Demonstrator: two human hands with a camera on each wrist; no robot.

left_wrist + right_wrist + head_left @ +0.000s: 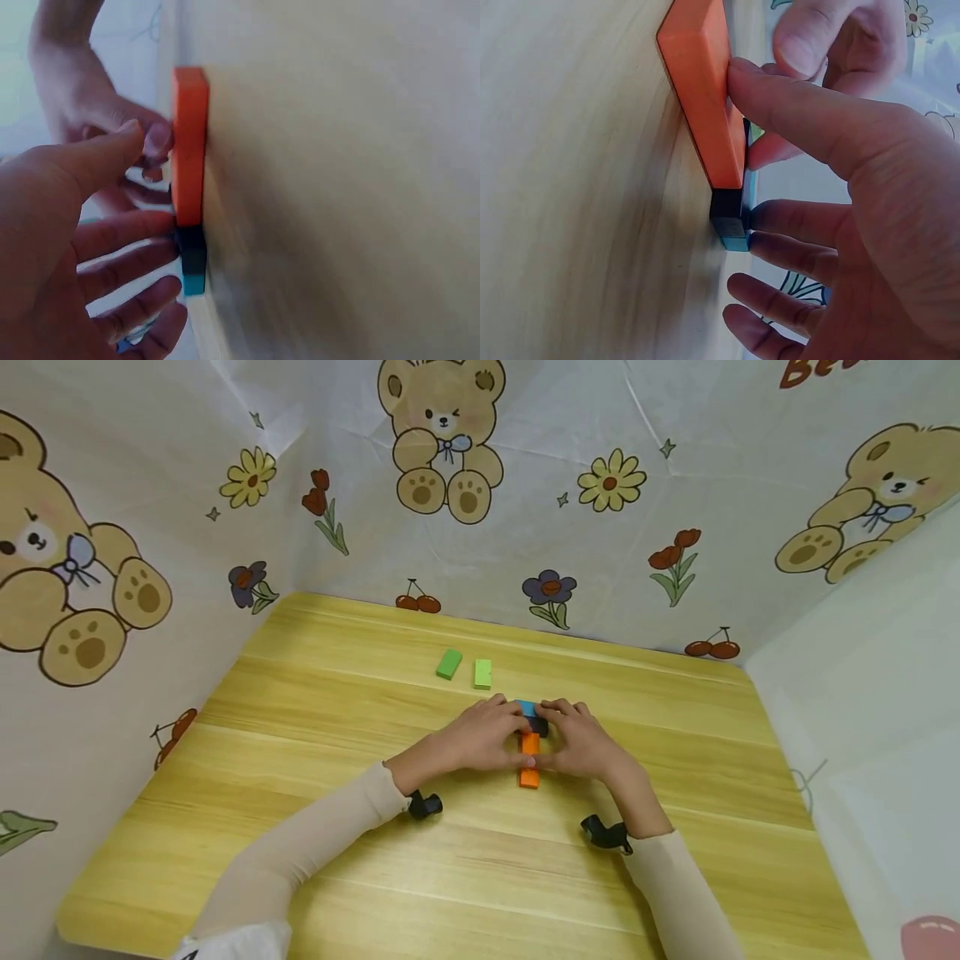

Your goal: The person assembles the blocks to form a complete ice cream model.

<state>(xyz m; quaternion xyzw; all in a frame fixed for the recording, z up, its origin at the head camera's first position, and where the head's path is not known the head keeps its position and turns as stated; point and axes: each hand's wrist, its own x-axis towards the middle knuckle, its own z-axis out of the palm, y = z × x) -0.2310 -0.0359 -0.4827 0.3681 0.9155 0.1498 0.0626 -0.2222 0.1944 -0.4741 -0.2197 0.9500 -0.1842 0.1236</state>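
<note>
An orange block (529, 746) lies lengthwise on the table, with a black block (537, 725) against its far end and a blue block (527, 708) just beyond. From the left side, my left hand (480, 737) reaches round this row, its loosely extended fingers near the black and blue blocks' ends. My right hand (581, 743) mirrors it on the right, its thumb (772, 97) touching the orange block and its forefingers at the ends of the black and blue blocks. Both thumbs come close together over the orange block.
Behind the hands, a green block (449, 664) and a lime-green block (483, 673) lie apart on the wooden table (360, 677). A bear-patterned cloth (330, 435) stands along the table's back and left. Dark wrist cameras (606, 833) hang under both forearms.
</note>
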